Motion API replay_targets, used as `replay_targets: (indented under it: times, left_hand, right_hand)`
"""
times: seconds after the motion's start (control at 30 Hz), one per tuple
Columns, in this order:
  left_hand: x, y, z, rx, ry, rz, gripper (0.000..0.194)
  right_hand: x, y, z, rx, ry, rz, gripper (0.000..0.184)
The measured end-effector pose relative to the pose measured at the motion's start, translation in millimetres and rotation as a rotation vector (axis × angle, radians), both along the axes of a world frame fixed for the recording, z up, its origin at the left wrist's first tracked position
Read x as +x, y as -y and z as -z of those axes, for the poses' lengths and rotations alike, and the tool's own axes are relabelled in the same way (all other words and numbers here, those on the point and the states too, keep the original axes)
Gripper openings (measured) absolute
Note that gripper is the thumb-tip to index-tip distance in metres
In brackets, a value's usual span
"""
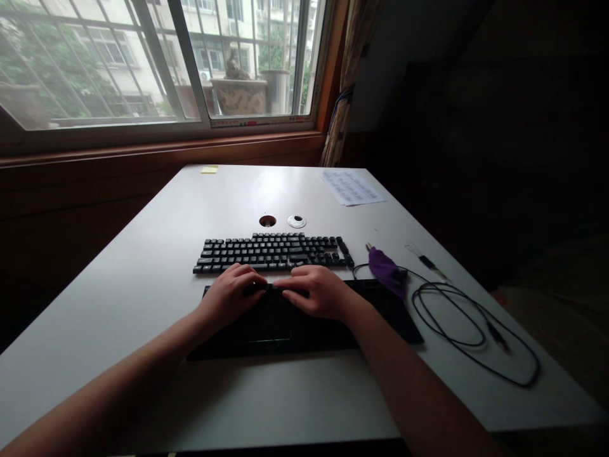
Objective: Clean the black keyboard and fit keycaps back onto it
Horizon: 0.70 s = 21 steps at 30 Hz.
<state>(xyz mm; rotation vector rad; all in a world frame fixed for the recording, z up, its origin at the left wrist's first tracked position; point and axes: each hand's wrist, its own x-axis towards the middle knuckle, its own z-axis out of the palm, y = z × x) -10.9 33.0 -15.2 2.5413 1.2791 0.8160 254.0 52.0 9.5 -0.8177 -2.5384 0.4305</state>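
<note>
My left hand reaches over the back edge of a black keyboard base, thumb and index finger closed about a small dark keycap, partly hidden by the fingertips. From the other side comes my right hand, its index fingertip touching the same spot. Its thumb is stretched out just below, a gap between the two. Behind both hands, loose black keycaps lie on the desk in rows, set out like a keyboard. Under my hands, part of the base is hidden.
Right of the base lie a purple cloth pouch, a coiled black cable and a small wire tool with a dark handle. Printed sheets and a yellow sticky note rest at the back of the white desk, before a window.
</note>
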Motion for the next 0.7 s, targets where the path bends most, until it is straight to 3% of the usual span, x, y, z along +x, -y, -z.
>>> replay_targets:
  times: [0.47, 0.6, 0.7]
  left_hand:
    - [0.2, 0.1, -0.7, -0.005, 0.006, 0.004, 0.01]
    - [0.1, 0.9, -2.0, -0.004, 0.008, 0.009, 0.01]
    - [-0.2, 1.3, -2.0, -0.006, 0.012, 0.001, 0.01]
  right_hand:
    - [-0.7, 1.0, -1.1, -0.01, 0.053, -0.003, 0.023]
    - [-1.1, 1.6, -1.3, -0.012, 0.039, 0.01, 0.031]
    - [-1.2, 1.4, -1.0, -0.011, 0.036, -0.005, 0.023]
